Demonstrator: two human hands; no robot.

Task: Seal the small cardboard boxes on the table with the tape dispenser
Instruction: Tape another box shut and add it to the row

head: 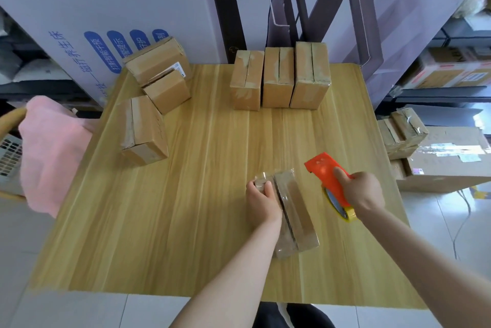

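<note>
A small cardboard box (295, 210) lies near the front right of the wooden table (186, 208), with clear tape along its seam. My left hand (261, 201) grips the box's left side, thumb on top near the far end. My right hand (364, 192) holds the orange tape dispenser (326, 173) just right of the box, lifted off it, its yellow tape roll (342, 210) below the hand. Three boxes (279, 80) stand side by side at the back. Three more boxes (156, 83) sit at the back left.
A pink cloth (50, 152) hangs over a chair at the table's left edge. Stacked cartons (435, 157) stand on the floor to the right. A large white printed carton (106, 8) and dark frames (305, 8) rise behind the table.
</note>
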